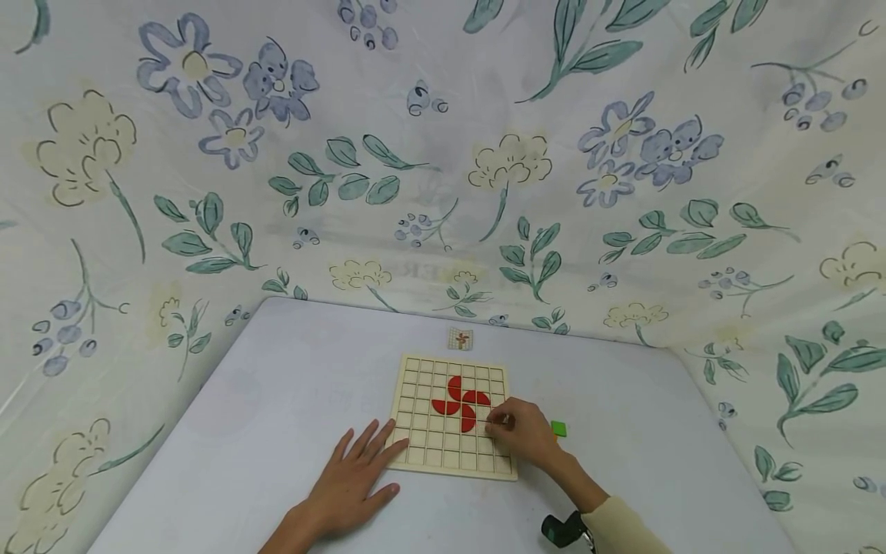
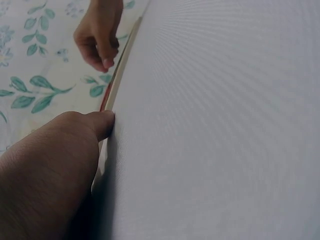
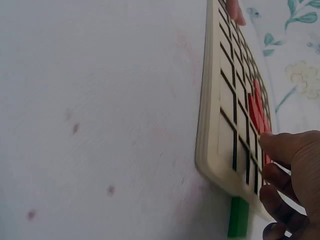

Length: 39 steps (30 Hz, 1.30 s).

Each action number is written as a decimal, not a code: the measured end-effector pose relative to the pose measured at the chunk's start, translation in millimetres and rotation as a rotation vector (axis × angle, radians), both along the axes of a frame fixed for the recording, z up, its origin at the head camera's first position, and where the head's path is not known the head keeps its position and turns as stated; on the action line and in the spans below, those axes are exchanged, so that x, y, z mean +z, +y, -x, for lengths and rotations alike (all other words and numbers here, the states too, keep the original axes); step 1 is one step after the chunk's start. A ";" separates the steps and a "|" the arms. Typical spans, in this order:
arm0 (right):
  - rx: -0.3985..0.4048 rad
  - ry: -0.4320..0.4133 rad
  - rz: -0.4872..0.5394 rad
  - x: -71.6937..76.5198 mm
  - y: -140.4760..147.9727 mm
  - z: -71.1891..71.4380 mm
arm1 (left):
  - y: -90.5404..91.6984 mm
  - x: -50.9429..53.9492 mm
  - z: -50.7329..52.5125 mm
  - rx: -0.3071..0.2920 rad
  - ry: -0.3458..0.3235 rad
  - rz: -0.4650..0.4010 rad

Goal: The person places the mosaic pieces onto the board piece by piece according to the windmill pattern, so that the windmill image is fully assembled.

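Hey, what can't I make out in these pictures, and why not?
Head view: whether the right hand holds anything; its curled fingers hide it.
Head view: full shape of the orange sliver; the right wrist seems to cover some.
Head view: fine detail on the card; too small.
Left wrist view: grid on the board; seen nearly edge-on.

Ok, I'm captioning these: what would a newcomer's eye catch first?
First, the red four-armed pinwheel shape on the square, pale, gridded board. Then the white backdrop printed with blue flowers and green leaves, rising behind the white table. A small bright green piece also stands out, right of the board.
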State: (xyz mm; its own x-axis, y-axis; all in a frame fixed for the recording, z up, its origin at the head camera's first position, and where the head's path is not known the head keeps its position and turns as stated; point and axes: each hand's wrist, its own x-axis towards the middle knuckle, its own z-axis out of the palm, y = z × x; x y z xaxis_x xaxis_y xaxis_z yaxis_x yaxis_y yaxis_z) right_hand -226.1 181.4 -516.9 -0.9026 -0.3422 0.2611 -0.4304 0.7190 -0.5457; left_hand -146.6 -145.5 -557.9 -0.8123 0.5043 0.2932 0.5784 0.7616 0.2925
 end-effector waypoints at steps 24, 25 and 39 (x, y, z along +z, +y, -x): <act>-0.198 -0.008 -0.061 -7.1 55.7 -4.7 | 0.3 1.9 0.4 0.004 -0.028 0.024; -0.204 -0.011 -0.067 -6.9 57.6 -4.8 | 0.3 1.8 0.4 0.004 -0.030 0.024; -0.298 -0.048 -0.153 -7.3 83.5 -5.1 | 0.3 1.1 0.4 0.007 -0.026 0.025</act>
